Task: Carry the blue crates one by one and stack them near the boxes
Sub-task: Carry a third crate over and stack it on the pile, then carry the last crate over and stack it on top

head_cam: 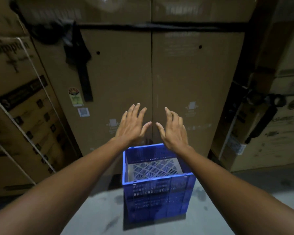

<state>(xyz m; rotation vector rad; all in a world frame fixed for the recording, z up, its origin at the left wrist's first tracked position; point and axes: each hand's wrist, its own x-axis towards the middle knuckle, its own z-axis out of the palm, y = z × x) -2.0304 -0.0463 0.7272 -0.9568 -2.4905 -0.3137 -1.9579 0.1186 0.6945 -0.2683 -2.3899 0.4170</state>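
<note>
Forearms come in bare from the near edge, both reaching far toward the stack. Left grip [131,126] and right grip [174,131] are empty: fingers spread and loose, palms down, thumbs nearly meeting at the centre, pinching nothing. Blue crate [158,192] sits upright on the grey floor [100,209], directly below the two grips and on their near side. Its far wall is close against the tall cardboard boxes [117,73]; touching or a small gap, can't tell. Crate is open-topped, with a vented base showing inside and nothing in it. It looks tall, and whether it's one crate or two nested I can't tell. Key relation: both grips hover over the far rim. The right one overlaps the far-right corner in view; the left is just off the far-left corner. Neither touches plastic. Footprint reads roughly square, so no clear long axis; side walls run near-far, and a handle slot [126,164] shows on the left wall. Right grip looks marginally nearer the rim. My read: this crate is already at its spot by the boxes, so the hands have no load. If it does need lifting, each grip has to drop and pull back near to reach the side walls. Black strap [82,65] hangs on the box face, far left and clear of the crate. Printed carton [24,107] leans at left.
</note>
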